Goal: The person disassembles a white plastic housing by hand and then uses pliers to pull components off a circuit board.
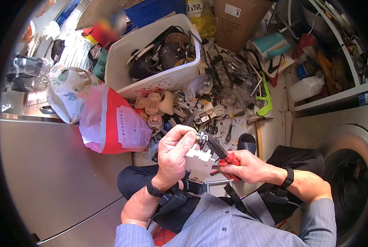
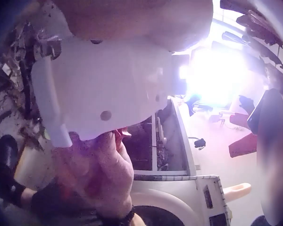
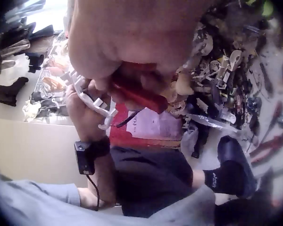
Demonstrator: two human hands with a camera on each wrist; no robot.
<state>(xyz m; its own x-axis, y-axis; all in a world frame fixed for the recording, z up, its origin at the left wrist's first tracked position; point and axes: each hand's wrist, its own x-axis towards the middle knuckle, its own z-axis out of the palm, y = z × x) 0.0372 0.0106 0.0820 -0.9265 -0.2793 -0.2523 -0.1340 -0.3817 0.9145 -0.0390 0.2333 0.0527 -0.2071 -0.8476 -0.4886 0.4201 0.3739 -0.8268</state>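
My left hand [image 1: 172, 155] grips a white plastic housing [image 1: 199, 165] in front of my body, its thumb and fingers near the upper end. In the left wrist view the housing [image 2: 104, 84] shows its smooth back with a small round hole. Red-handled pliers [image 1: 232, 158] are in my right hand [image 1: 250, 168], their dark nose reaching to a small light-coloured piece at the housing's top, beside the left thumb. From the right wrist, the red handle [image 3: 141, 94] lies under the curled fingers, and the housing [image 3: 87, 96] appears edge-on with raised tabs.
Scrap parts [image 1: 221, 103] cover the floor ahead, beside a white bin [image 1: 128, 84] of dark items. A red and white bag [image 1: 122, 123] leans at the left. A washing machine [image 1: 357, 136] stands at right. Red-handled tools [image 3: 273, 146] lie on the floor in the right wrist view.
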